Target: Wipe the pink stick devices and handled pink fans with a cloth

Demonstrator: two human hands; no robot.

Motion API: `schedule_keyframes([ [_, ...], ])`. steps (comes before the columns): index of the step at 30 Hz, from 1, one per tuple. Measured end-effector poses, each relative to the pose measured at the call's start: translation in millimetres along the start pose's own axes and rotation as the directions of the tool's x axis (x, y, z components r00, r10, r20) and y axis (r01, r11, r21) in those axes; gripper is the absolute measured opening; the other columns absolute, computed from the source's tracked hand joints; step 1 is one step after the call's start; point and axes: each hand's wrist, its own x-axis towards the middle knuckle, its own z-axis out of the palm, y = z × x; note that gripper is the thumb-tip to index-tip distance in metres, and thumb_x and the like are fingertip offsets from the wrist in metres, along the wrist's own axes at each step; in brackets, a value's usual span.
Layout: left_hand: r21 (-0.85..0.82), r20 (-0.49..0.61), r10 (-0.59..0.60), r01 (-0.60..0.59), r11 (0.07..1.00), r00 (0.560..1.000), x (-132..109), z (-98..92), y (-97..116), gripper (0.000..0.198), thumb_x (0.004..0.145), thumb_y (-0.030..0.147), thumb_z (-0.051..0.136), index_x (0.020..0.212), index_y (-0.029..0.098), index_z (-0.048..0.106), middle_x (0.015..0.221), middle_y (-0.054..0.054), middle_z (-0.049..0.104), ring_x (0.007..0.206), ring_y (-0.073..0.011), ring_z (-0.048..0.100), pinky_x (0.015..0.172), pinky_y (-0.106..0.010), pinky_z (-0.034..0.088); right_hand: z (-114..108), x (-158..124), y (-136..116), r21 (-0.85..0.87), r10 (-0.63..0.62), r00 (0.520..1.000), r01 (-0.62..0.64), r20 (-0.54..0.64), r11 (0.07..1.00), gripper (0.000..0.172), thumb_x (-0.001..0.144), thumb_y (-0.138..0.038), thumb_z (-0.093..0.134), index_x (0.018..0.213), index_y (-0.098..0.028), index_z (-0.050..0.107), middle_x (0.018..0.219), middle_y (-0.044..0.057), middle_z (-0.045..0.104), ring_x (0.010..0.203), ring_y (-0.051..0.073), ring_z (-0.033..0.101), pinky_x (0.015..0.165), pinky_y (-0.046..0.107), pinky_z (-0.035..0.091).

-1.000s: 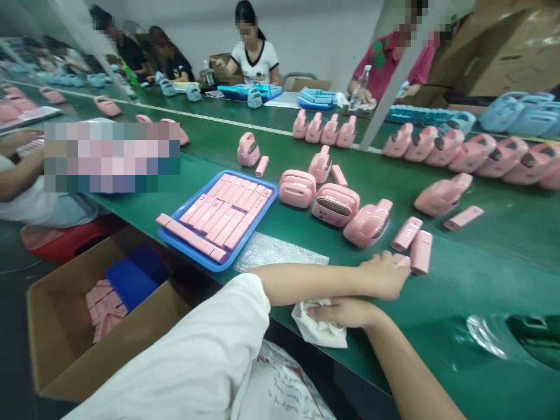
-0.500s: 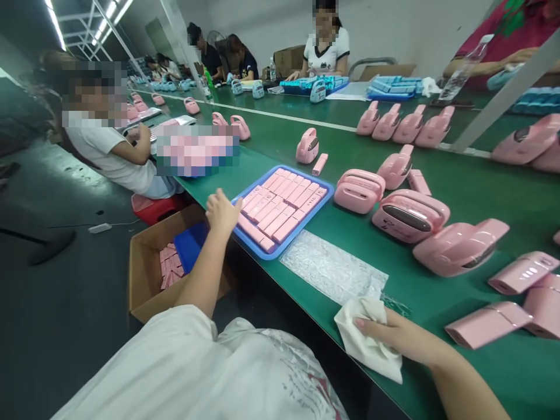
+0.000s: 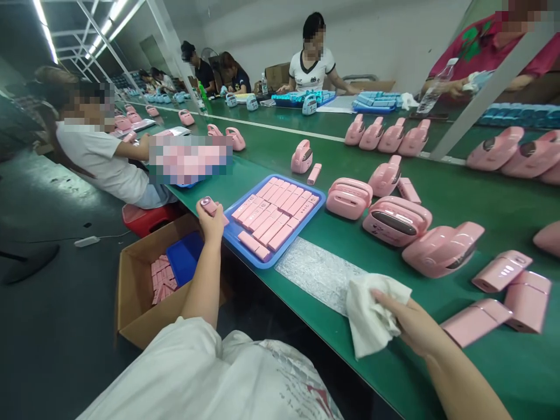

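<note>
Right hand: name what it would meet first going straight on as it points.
Probably the clear plastic sheet, just beyond the white cloth in the right hand; if raised enough, it may pass over and meet the blue tray. Height is unclear.

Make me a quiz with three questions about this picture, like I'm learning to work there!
1. What is the right hand holding?
2. What colour is the tray beside the left hand?
a) yellow
b) blue
c) black
3. True or false: the left hand has nothing in it.

Key:
1. A white cloth.
2. b
3. False: it holds a pink block.
</note>
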Motion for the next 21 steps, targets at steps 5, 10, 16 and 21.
schedule_keyframes([
  [5, -0.227, 0.081, 0.091, -0.07, 0.971, 0.993, -29.4, 46.6, 58.1, 0.06, 0.077, 0.032, 0.069, 0.129, 0.027, 0.041, 0.081, 0.011, 0.059, 0.069, -0.0045, 0.059, 0.069, -0.02, 0.048, -10.7, 15.1, -7.0, 0.223, -0.107, 0.977, 0.147, -0.183, 0.964, 0.041, 0.061, -0.042, 0.084, 0.091, -0.023, 0.064, 0.081, 0.001, 0.072, 0.072, 0.018, 0.068, 0.055, 0.026, 0.056],
  [10, -0.39, 0.789, 0.053, 0.432, 0.813, 0.611, -110.4, 136.3, 102.1, 0.048, 0.078, 0.046, 0.065, 0.114, 0.018, 0.053, 0.062, 0.006, 0.055, 0.046, -0.0102, 0.057, 0.048, -0.023, 0.045, -7.5, 16.7, -15.3, 0.382, -0.187, 0.925, 0.313, -0.331, 0.87, 0.056, 0.05, -0.042, 0.089, 0.095, -0.021, 0.063, 0.09, 0.003, 0.074, 0.082, 0.022, 0.071, 0.068, 0.031, 0.061],
  [16, 0.009, 1.0, -0.001, 0.689, 0.725, -0.012, -175.7, 192.7, 94.9, 0.038, 0.081, 0.046, 0.063, 0.099, 0.013, 0.06, 0.08, -0.005, 0.068, 0.051, -0.012, 0.061, 0.048, -0.024, 0.047, -7.5, 16.2, -23.3, 0.316, -0.349, 0.78, 0.555, -0.519, 0.769, 0.062, 0.058, -0.052, 0.081, 0.106, -0.021, 0.058, 0.108, 0.005, 0.072, 0.1, 0.026, 0.069, 0.081, 0.037, 0.059],
  [21, 0.101, 0.993, -0.036, 0.668, 0.738, -0.109, -186.6, 191.9, 77.9, 0.063, 0.07, 0.039, 0.08, 0.125, 0.018, 0.057, 0.089, -0.003, 0.07, 0.056, -0.0121, 0.065, 0.054, -0.024, 0.05, -11.5, 16.2, -18.0, 0.141, -0.465, 0.614, 0.686, -0.637, 0.713, 0.05, 0.071, -0.055, 0.072, 0.106, -0.021, 0.06, 0.1, 0.003, 0.071, 0.099, 0.022, 0.067, 0.077, 0.031, 0.057],
])
